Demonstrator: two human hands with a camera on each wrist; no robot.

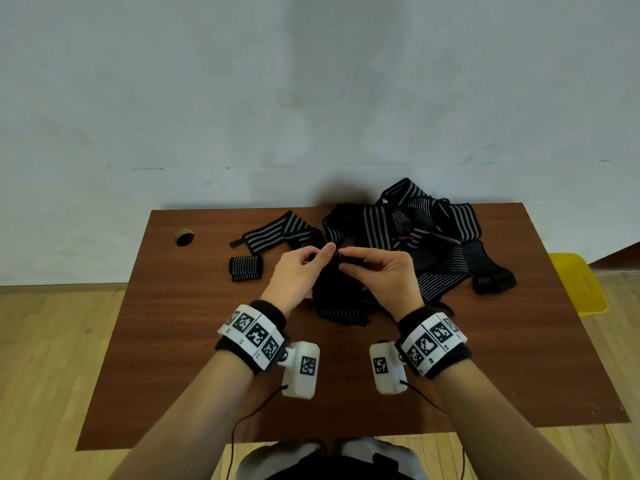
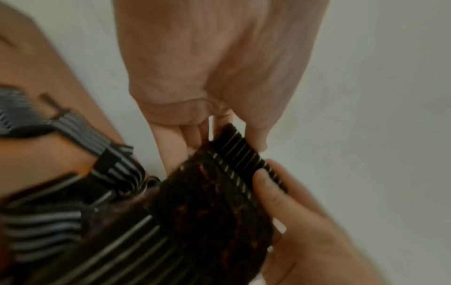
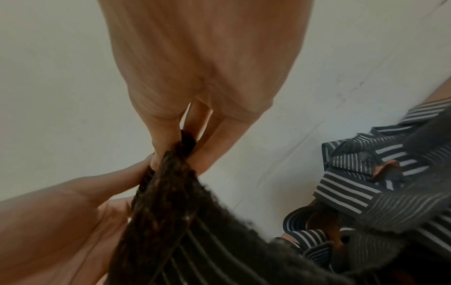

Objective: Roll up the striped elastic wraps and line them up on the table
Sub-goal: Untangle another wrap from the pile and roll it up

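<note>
Both hands hold one black wrap with thin grey stripes (image 1: pixel 341 301) above the middle of the brown table (image 1: pixel 173 323). My left hand (image 1: pixel 320 256) pinches its top end from the left, and my right hand (image 1: pixel 349 263) pinches the same end from the right. The wrap's length hangs down onto the table. In the left wrist view my left hand (image 2: pixel 229 135) grips the folded end of the wrap (image 2: pixel 214 212). In the right wrist view my right hand (image 3: pixel 180 142) pinches the wrap (image 3: pixel 171 192). One rolled wrap (image 1: pixel 246 268) lies at the left.
A loose striped wrap (image 1: pixel 277 232) lies flat behind the roll. A tangled pile of several striped wraps (image 1: pixel 426 230) covers the back right of the table. A round cable hole (image 1: pixel 184 238) sits far left. A yellow chair (image 1: pixel 578 282) stands beyond the right edge.
</note>
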